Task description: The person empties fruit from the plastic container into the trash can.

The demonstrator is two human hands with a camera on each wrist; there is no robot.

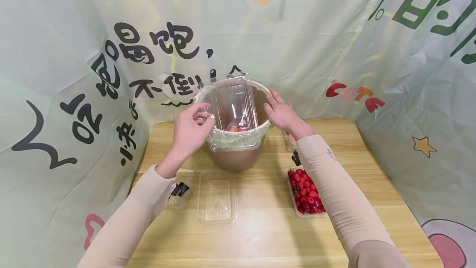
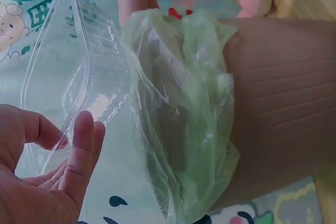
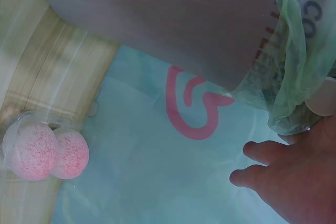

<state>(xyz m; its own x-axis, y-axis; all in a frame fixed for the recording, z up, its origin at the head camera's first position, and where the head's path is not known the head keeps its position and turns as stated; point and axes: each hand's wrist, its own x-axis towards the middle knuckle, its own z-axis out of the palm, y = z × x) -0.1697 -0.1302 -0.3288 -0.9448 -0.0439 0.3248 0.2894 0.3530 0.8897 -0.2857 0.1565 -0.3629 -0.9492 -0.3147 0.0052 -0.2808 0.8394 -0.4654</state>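
My left hand pinches the edge of a clear plastic box between thumb and fingers and holds it tilted over the mouth of a brown bin. A pale green plastic bag lines the bin and folds over its rim. My right hand rests at the right side of the rim, and in the right wrist view its fingers stick out straight beside the bag. Through the clear box, some round purple and orange pieces show inside the bin.
A clear tub of red berries stands at right, partly behind the right sleeve. Another clear box lies in front of the bin. Pink-speckled round pieces sit in clear plastic right of the bin. Printed cloth walls the table.
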